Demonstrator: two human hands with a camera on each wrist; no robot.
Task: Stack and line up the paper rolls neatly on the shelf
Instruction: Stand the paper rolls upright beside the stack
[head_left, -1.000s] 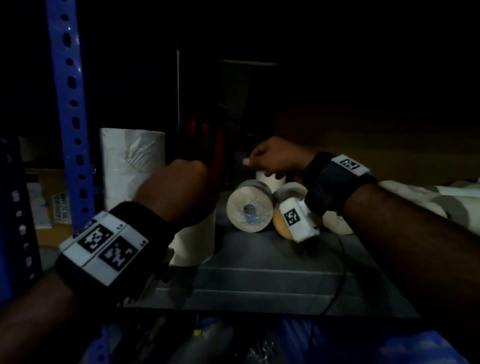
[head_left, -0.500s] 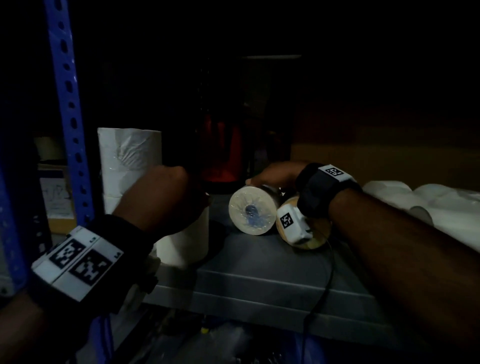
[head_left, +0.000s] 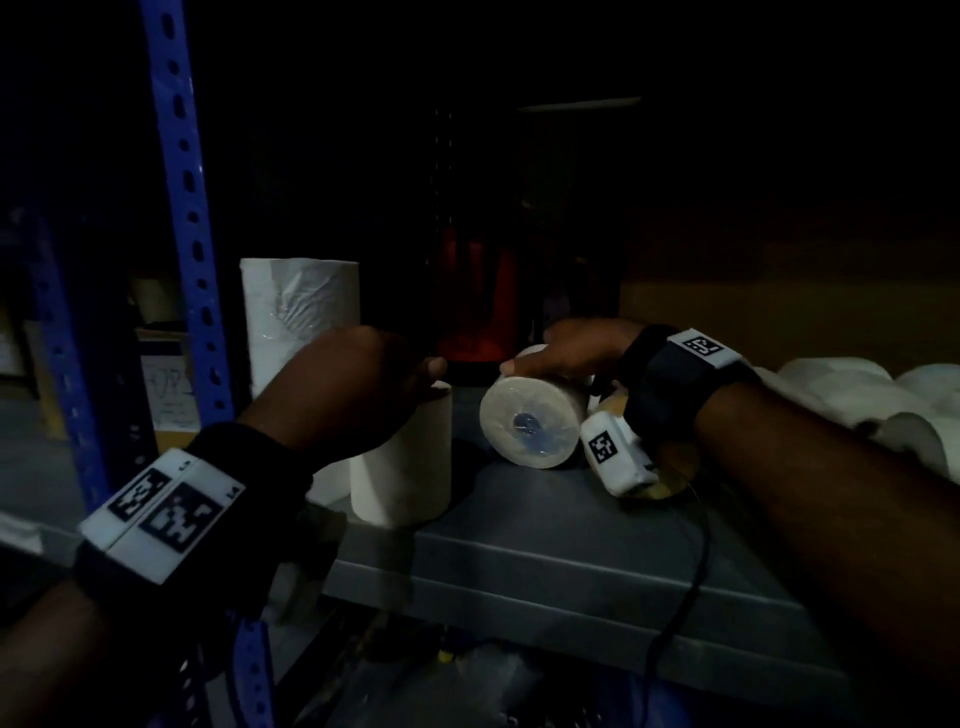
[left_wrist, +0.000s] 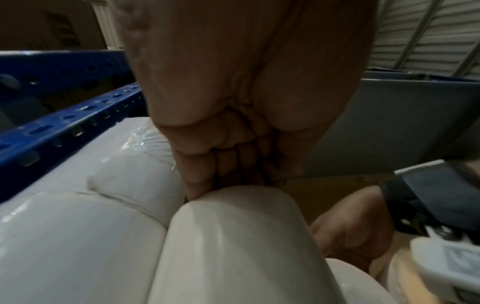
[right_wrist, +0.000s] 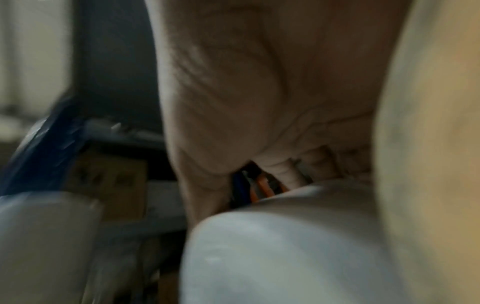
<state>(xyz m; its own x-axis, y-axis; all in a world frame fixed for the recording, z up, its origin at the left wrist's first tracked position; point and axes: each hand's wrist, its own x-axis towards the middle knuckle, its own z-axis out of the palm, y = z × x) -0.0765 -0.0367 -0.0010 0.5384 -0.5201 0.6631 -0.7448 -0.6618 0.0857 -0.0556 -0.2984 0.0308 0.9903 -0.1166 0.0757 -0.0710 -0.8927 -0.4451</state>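
Lying paper roll (head_left: 530, 415) on its side on the grey shelf (head_left: 545, 551), round end with blue-tinted core facing the camera, mid-shelf. Right hand (head_left: 571, 349) on top of it, fingers curled over the far upper side, thumb along the near top edge, so it grips the roll; right wrist view blurred but shows palm over a pale curved roll surface (right_wrist: 272, 246). Just left of it, not touching, an upright paper roll (head_left: 402, 462) near the shelf front. Left hand (head_left: 348, 384) sits on its top, fingers curled down over the far rim; left wrist view shows fingers (left_wrist: 200, 174) bunched and pressed against the roll's top edge (left_wrist: 233, 236), gripping it. Behind and left, a tall wrapped stack of rolls (head_left: 298, 322) stands upright, plastic film shiny, beside the blue perforated upright (head_left: 187, 249). Tan-faced roll (head_left: 670, 483) lies just right of the lying roll, mostly hidden by the right wrist camera (head_left: 615, 454). More white rolls (head_left: 883, 395) lie on their sides at far right behind the right forearm, blurred. Dark red object (head_left: 475, 306) at the shelf back between the two hands, too dark to identify. Black cable (head_left: 685, 587) runs down from the right wrist over the shelf edge. Marker-tagged wristband (head_left: 161, 512) on the left wrist. Scene very dim.
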